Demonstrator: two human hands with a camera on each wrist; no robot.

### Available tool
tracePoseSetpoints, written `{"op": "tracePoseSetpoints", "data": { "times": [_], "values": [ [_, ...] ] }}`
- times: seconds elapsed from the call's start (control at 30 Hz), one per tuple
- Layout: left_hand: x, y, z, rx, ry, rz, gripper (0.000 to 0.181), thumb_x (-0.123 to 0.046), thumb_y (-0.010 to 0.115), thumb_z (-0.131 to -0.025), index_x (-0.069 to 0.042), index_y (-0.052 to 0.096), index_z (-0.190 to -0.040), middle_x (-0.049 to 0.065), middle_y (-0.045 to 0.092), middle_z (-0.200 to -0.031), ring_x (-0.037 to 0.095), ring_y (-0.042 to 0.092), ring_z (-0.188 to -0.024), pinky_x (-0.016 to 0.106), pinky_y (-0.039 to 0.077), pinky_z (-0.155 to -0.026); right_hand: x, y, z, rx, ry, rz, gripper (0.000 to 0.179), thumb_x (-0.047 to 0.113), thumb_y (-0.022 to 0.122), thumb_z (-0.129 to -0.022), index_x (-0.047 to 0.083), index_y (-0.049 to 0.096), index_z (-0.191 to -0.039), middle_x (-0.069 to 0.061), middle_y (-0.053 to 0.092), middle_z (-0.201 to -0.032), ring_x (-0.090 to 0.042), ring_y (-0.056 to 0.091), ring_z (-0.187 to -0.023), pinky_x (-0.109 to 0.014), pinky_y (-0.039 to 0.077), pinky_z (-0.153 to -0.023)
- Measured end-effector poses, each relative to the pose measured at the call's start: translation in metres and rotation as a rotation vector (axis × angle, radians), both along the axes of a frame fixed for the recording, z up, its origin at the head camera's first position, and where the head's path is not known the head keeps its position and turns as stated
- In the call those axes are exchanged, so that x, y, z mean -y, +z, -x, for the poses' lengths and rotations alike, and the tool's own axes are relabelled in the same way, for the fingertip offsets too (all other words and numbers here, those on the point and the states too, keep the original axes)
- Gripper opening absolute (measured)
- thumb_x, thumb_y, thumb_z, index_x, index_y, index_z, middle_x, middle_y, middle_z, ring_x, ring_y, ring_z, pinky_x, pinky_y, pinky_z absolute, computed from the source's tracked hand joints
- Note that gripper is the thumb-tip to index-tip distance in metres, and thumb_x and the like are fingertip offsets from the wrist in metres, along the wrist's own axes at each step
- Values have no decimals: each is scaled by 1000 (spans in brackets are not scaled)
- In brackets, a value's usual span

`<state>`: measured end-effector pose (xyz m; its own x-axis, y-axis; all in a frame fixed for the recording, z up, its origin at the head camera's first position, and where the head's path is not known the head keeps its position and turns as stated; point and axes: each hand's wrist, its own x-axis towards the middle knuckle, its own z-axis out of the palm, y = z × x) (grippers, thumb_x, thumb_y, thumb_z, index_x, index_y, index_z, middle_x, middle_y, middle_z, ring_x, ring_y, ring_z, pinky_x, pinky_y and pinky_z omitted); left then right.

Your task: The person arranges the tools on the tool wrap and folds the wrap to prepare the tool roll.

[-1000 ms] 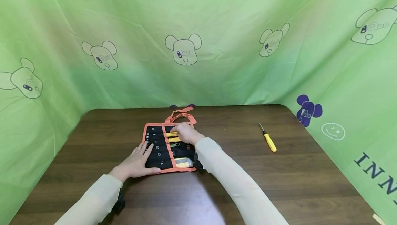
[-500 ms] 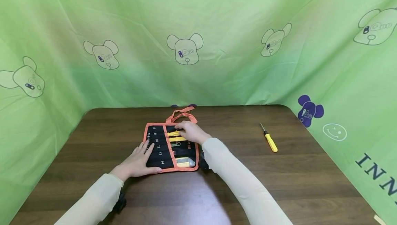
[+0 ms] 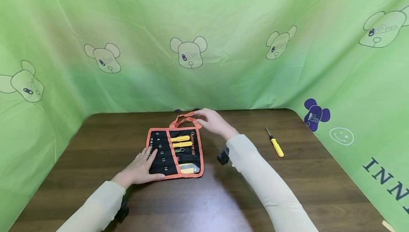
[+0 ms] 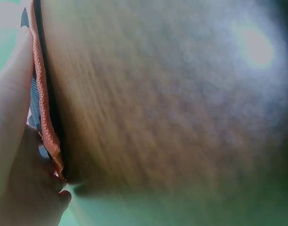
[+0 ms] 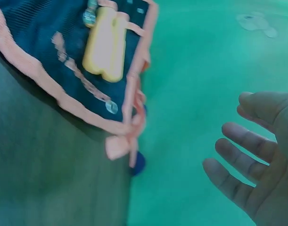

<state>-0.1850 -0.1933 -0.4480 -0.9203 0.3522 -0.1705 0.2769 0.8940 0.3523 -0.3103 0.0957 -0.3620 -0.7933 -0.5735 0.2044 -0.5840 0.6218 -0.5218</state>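
Note:
A black fabric tool roll [image 3: 186,158] with orange edging lies spread on the table, its pockets numbered. Two yellow handles [image 3: 183,144] stick out of its pockets, with a small ringed tool [image 3: 180,150] below them. A yellow and grey utility knife [image 3: 189,168] fills the nearest pocket. My left hand [image 3: 140,166] rests spread on the roll's left side, thumb along the near edge; the left wrist view shows that thumb beside the orange binding [image 4: 44,94]. My right hand [image 3: 214,121], fingers apart and holding nothing, hovers by the orange tie straps [image 3: 179,119] at the far edge.
A screwdriver [image 3: 277,146] with a yellow handle lies alone toward the right of the wooden table [image 3: 255,185]. Behind the table hangs a green printed cloth [image 3: 223,79], which also runs along both sides.
My right hand has left the yellow handles and moved away and to the right, up to the tie straps. The handles stay in their pockets. My left hand keeps its place.

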Motion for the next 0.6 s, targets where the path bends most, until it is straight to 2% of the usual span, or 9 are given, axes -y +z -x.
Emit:
{"op": "tracePoseSetpoints", "data": {
  "times": [0.23,0.37,0.6],
  "values": [
    [0,2,-1,5,5,0,106,-71,53,-75,0,19,-145,26,9,-148,42,7,-135,54,14,-105,-30,19,-4,-39,-44,79,37,16,58,-92,1,54,-126,-14,56,-120,-26,52,-109,-40,39,-92],
    [-1,2,-2,3,6,-8,105,-70,54,-75,1,19,-145,26,9,-148,42,7,-134,54,14,-105,-51,22,-6,-47,-86,110,39,17,57,-92,1,52,-127,-14,55,-122,-29,52,-108,-42,39,-93],
    [-1,1,-2,1,9,-8,106,-70,54,-75,1,19,-145,26,9,-149,42,7,-135,54,14,-105,-90,24,-9,-91,-175,159,41,16,60,-90,-1,52,-127,-18,57,-115,-32,57,-99,-45,41,-88]
  ]
}}
